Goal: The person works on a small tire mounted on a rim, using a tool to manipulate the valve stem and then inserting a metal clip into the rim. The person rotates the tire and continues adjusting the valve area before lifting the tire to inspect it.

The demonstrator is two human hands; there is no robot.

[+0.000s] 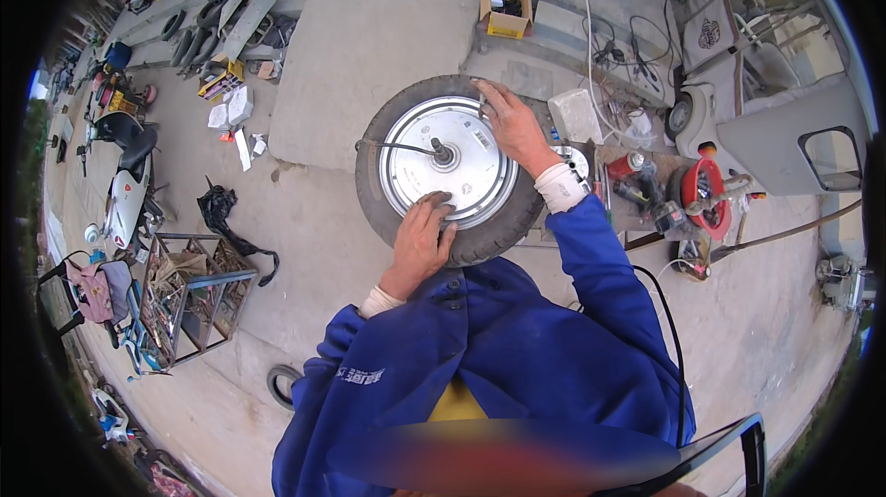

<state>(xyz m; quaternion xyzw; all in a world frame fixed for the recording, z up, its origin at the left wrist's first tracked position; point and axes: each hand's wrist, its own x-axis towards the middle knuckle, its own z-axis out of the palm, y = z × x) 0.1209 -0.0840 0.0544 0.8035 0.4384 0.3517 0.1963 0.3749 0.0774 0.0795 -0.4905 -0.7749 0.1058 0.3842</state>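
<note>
In front of me a wheel with a black tyre lies flat, its silver hub motor facing up. A threaded axle stands up from the middle, and a black cable runs from it leftward over the tyre. My left hand rests across the near side of the tyre, fingertips on the hub's edge and thumb apart. On the far right side lies my right hand, fingers stretched over the tyre and rim. What supports the wheel underneath is mostly hidden.
To the right are power tools, a red basin and a white block. A metal-frame rack and black plastic bag are at left. A cardboard box stands beyond. A grey vehicle is far right.
</note>
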